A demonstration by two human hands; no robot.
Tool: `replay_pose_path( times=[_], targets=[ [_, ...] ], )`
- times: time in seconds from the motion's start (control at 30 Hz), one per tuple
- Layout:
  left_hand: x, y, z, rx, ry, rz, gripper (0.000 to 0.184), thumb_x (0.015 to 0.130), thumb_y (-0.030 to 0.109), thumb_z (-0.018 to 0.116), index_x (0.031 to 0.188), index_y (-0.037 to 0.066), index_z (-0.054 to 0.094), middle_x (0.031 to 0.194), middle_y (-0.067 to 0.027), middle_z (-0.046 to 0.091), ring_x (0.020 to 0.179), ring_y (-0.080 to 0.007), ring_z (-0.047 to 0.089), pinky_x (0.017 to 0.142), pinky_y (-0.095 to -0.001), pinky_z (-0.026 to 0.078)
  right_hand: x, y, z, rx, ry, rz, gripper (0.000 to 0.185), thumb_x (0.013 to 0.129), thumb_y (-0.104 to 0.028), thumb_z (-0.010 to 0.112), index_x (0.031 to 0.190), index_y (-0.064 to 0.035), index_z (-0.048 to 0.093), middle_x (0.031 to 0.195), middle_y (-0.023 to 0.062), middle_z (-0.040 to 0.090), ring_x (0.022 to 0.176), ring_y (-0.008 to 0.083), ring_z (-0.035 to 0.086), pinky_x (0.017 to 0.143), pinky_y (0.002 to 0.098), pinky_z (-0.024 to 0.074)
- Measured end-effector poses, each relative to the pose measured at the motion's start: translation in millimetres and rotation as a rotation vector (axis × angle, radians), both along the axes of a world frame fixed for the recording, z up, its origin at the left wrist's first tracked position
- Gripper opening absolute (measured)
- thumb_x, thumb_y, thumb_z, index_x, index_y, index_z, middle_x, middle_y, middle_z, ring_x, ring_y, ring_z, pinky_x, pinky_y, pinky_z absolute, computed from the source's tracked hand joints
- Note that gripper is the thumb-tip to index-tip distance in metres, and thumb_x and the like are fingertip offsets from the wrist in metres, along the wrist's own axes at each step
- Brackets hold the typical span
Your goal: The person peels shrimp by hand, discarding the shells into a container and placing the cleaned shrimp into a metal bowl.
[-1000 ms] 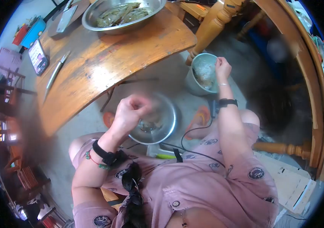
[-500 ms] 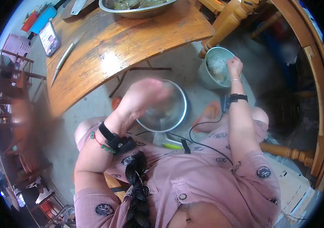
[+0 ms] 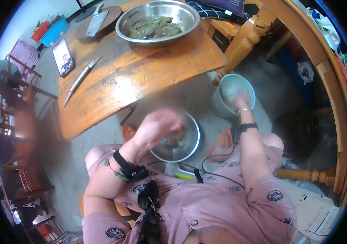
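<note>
Left hand (image 3: 161, 125): blurred, fingers bent, above the metal basin (image 3: 191, 143); I cannot tell whether it holds anything.
Right hand (image 3: 243, 100): reaching into the mouth of the pale green pail (image 3: 219, 106), fingers seemingly a little apart; any grip cannot be told.
Basin: on the floor between the feet, small pieces inside (too blurred to name).
Pail: on the floor, below the right corner of the wooden table (image 3: 157, 69), near a turned wooden leg (image 3: 244, 44).
Shrimp (image 3: 153, 29): greenish, in a steel bowl (image 3: 190, 20) toward the table's far edge.
Left edge: phone (image 3: 63, 59), with a slim knife (image 3: 78, 84) just beside.
Far left corner: round board (image 3: 112, 22) bearing a cleaver (image 3: 97, 24).
</note>
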State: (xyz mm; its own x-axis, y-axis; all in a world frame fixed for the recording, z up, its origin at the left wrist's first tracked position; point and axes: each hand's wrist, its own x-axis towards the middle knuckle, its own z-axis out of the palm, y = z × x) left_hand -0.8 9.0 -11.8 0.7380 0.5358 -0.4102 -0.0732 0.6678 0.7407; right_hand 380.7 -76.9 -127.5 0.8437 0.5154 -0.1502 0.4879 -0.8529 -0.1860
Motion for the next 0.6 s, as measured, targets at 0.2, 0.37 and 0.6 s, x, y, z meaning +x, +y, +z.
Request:
replay_pose_path(
  times=[0.2, 0.37, 0.6],
  targets=[
    [-0.5, 4.3, 0.0, 0.027, 0.012, -0.013, 0.01, 0.095, 0.009, 0.055, 0.1, 0.001, 0.058, 0.093, -0.012, 0.067, 0.08, -0.0151, 0.064, 0.073, -0.0243, 0.052, 6.1, 30.8, 10.7, 0.373, 0.015, 0.314, 0.039, 0.085, -0.023, 0.065, 0.121, -0.009, 0.061, 0.131, 0.0166, 0.051, 0.118, 0.0332, 0.05, 0.097, 0.0422, 0.0422],
    [-2.1, 7.9, -7.7, 0.187, -0.009, -0.113, 0.011, 0.096, 0.011, 0.054, 0.1, 0.002, 0.058, 0.093, -0.0106, 0.066, 0.081, -0.0142, 0.064, 0.076, -0.0242, 0.052, -97.4, 37.6, 94.5, 0.609, 1.083, 0.772, 0.033, 0.096, -0.028, 0.056, 0.113, -0.0004, 0.064, 0.106, 0.0077, 0.068, 0.097, 0.0136, 0.062, 0.085, 0.0284, 0.0488],
    [-7.3, 16.9, -26.0, 0.402, -0.11, -0.105, 0.013, 0.096, 0.011, 0.053, 0.1, 0.0, 0.057, 0.09, -0.0085, 0.066, 0.078, -0.0133, 0.062, 0.074, -0.0232, 0.052, -184.7, 32.7, 115.0, 0.615, 1.379, 0.972, 0.027, 0.092, -0.014, 0.063, 0.113, 0.0023, 0.06, 0.097, 0.0049, 0.067, 0.09, 0.01, 0.061, 0.083, 0.0251, 0.0493]
  ],
)
